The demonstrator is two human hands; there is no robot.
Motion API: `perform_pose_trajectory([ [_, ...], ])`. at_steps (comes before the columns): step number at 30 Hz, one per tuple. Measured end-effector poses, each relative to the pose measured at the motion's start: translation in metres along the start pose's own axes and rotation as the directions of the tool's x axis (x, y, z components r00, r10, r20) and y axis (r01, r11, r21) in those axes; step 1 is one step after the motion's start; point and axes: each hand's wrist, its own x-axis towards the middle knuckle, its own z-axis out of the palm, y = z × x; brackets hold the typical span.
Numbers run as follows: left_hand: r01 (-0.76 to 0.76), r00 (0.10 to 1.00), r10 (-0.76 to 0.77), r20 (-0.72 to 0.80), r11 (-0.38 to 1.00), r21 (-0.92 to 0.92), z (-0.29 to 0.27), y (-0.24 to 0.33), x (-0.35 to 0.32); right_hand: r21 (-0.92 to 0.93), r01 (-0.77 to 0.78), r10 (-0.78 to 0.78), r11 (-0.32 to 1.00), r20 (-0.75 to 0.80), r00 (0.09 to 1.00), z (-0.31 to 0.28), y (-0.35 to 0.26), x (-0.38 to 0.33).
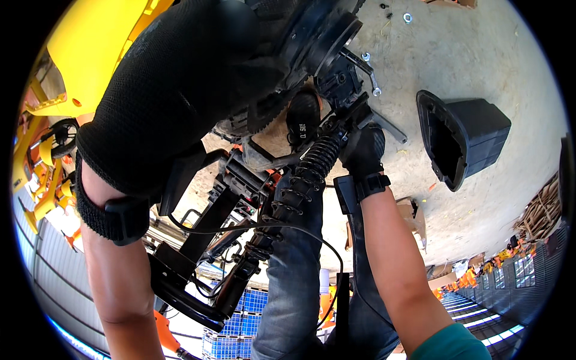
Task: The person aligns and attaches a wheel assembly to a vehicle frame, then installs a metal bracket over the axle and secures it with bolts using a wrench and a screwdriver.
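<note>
My left hand [198,78], in a black knit glove, looms large at the upper left beside a dark wheel [327,45]; its fingers are hidden. In a black glove too, my right hand [363,149] is closed at the upper end of a black coil-spring shock absorber [318,165]. What its fingers grip is hidden. The spring slants down left along a black metal frame [207,222] with red parts. Just above my right hand, a black mechanical block [339,84] joins the wheel area. A black cable [288,225] loops across the frame and over my leg.
On the concrete floor at right lies a hollow black plastic housing [483,129]. A wrench [373,81] and a metal ring [408,18] are near the top. My shoe [303,117] stands under the assembly. A yellow panel [90,48] fills the upper left.
</note>
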Motion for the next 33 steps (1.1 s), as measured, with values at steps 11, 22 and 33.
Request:
perform_pose_trajectory([
  [11,0.027,0.999,-0.018,0.049,0.981,-0.193,-0.002,0.001,0.003,0.180,-0.086,0.090,0.980,-0.011,0.996,0.008,0.005,0.003],
  [22,-0.022,0.999,0.021,-0.027,1.000,-0.016,-0.006,-0.004,0.000,0.409,-0.204,0.232,0.889,-0.019,0.972,0.014,0.018,0.004],
  [33,-0.029,0.995,0.045,-0.087,0.984,0.176,-0.007,-0.010,-0.002,0.642,-0.649,0.657,0.408,0.287,0.697,-0.046,0.054,0.083],
])
